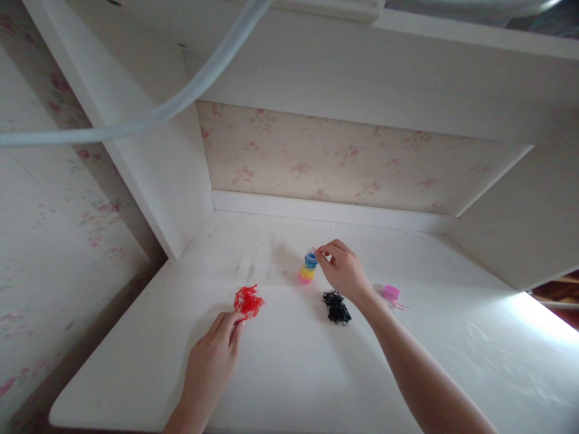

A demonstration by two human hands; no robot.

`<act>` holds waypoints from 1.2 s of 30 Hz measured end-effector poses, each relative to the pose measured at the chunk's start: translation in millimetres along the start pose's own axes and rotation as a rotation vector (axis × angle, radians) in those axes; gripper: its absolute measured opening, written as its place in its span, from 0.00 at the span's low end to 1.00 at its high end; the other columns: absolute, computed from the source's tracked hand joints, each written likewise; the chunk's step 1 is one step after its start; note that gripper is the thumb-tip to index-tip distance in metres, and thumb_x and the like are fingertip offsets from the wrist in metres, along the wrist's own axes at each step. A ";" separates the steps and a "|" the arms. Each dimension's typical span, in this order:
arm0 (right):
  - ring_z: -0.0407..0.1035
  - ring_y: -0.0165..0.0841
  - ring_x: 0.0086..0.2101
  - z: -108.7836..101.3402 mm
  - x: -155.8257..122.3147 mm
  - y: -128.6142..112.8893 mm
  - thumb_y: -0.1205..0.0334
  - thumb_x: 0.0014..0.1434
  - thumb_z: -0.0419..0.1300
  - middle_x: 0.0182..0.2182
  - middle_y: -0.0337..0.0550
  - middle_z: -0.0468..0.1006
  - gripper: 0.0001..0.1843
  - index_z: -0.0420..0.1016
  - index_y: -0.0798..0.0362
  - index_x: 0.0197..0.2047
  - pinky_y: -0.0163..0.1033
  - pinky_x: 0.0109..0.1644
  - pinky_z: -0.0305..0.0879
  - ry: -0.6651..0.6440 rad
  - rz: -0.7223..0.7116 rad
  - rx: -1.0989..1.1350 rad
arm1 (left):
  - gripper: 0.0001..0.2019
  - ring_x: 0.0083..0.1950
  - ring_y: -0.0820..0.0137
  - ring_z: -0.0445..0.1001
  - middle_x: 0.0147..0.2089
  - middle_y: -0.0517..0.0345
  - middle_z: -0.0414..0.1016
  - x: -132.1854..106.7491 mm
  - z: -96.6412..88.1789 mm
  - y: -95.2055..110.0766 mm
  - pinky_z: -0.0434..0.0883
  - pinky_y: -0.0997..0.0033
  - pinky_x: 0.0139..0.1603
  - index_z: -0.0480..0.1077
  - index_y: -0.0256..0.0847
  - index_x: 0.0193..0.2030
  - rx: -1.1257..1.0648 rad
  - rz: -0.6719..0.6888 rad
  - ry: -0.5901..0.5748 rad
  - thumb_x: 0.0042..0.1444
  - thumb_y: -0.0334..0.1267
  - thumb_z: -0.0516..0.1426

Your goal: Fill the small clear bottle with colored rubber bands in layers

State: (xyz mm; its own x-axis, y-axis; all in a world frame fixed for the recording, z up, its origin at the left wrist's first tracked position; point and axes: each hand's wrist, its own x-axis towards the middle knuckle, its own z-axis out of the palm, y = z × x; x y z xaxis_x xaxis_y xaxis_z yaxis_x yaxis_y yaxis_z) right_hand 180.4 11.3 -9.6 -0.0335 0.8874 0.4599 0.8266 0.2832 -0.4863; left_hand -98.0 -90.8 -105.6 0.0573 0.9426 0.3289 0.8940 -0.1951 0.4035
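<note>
My left hand [217,343] is at the near edge of a loose pile of red elastic bands [248,301], thumb and fingers pinched on a red band there. My right hand [340,265] is at the mouth of a small bottle [308,266] standing upright, coloured blue at the top, yellow below and pink at the base. Its fingertips pinch a thin red band [313,249] at the bottle's opening. Below my right wrist lies a pile of black elastic bands [337,308]. I cannot tell whether the band is inside the bottle's mouth.
To the right of my right forearm lies a pink cap [391,293] with a pink loop [398,305] beside it. The white desk [280,374] has side panels and a low back ledge [325,208]. A pale curved tube [181,99] crosses the upper left, in front of the shelf.
</note>
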 end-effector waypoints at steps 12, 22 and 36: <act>0.65 0.29 0.29 -0.7 -14.2 14.3 0.50 0.59 0.55 0.36 0.43 0.72 0.16 0.76 0.50 0.42 0.37 0.35 0.63 0.046 0.070 0.136 | 0.10 0.38 0.69 0.76 0.43 0.56 0.76 12.5 -5.1 11.9 0.72 0.71 0.38 0.70 0.45 0.42 -0.270 0.045 0.002 0.63 0.42 0.49; 0.64 0.41 0.48 31.8 -30.1 23.8 0.47 0.53 0.62 0.48 0.46 0.74 0.29 0.66 0.50 0.56 0.46 0.50 0.61 -0.120 0.090 0.061 | 0.13 0.28 0.76 0.67 0.42 0.56 0.73 91.8 -29.1 94.2 0.69 0.74 0.33 0.73 0.42 0.40 -0.547 0.185 -0.096 0.63 0.45 0.51; 0.67 0.37 0.41 34.2 -45.3 5.6 0.56 0.55 0.62 0.40 0.44 0.78 0.16 0.73 0.50 0.47 0.40 0.46 0.60 -0.143 0.016 0.037 | 0.11 0.32 0.75 0.71 0.42 0.55 0.69 138.4 2.1 118.9 0.70 0.73 0.39 0.76 0.41 0.40 -0.448 0.219 -0.058 0.60 0.41 0.54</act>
State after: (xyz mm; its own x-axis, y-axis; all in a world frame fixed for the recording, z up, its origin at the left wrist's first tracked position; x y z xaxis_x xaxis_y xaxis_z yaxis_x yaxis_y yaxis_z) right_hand 167.3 -14.9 -58.6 -0.1020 0.9340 0.3425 0.8065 0.2792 -0.5211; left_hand 17.0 17.0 -13.9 0.2583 0.8778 0.4035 0.5806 -0.4748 0.6614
